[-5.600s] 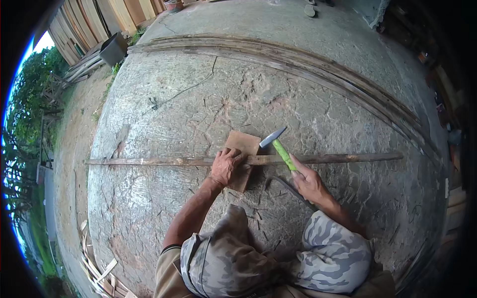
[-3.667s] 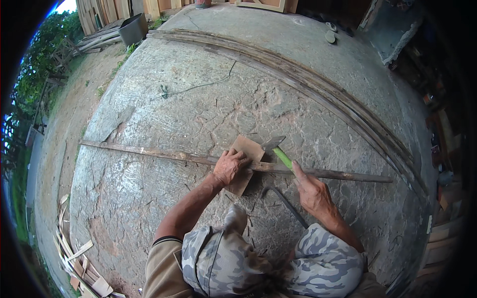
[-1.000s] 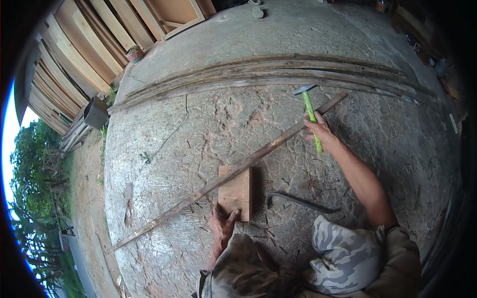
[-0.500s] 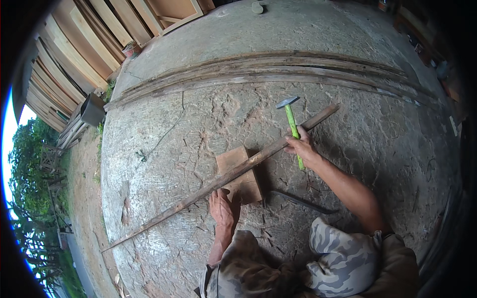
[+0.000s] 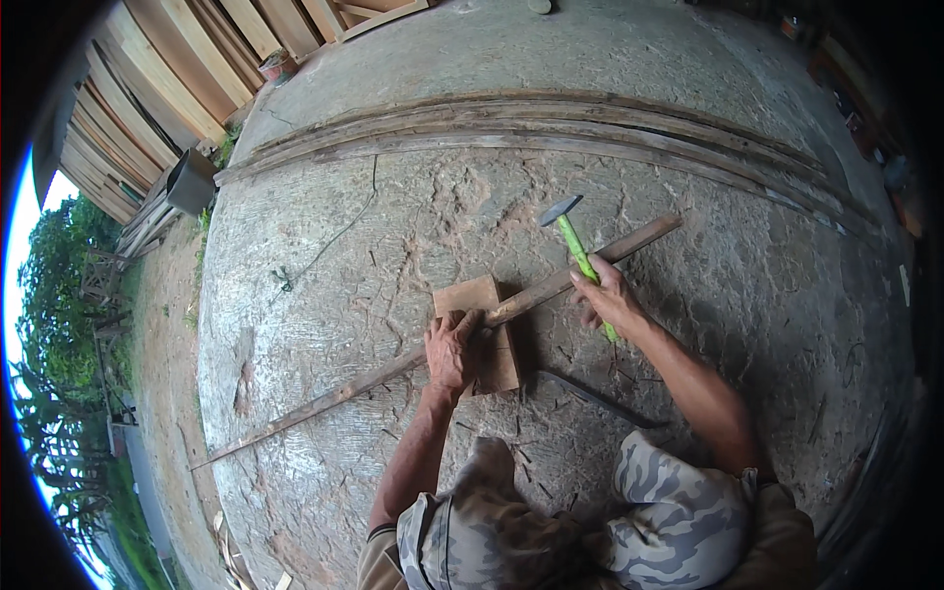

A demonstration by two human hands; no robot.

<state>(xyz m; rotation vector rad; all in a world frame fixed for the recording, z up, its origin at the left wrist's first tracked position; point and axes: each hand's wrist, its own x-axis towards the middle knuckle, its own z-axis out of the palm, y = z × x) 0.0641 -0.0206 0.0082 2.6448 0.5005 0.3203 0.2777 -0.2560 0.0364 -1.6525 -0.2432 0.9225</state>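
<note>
A long, narrow strip of old wood [image 5: 629,243] lies slantwise across a wooden block [image 5: 466,295] on the concrete floor. Over the block, my left hand [image 5: 451,352] is closed around the strip, its fingers on top; the strip's near-left part runs out beyond it. A hammer [image 5: 573,241] with a bright green handle and a grey metal head is gripped in my right hand [image 5: 607,298]. That hammer is raised, head up and to the left, beside the strip's right part. The fingers of my right hand appear clear of the strip.
On the floor right of the block rests a dark, curved metal bar [image 5: 595,396]. Several long wooden strips [image 5: 551,123] lie across the floor farther off. A thin cord [image 5: 334,239] trails at left. Boards [image 5: 157,59] lean at the far left, near a grey bin [image 5: 192,183].
My left hand has moved up from beside the block onto the strip and closed over it. My right hand has let go of the strip but keeps the hammer, which has tilted further left.
</note>
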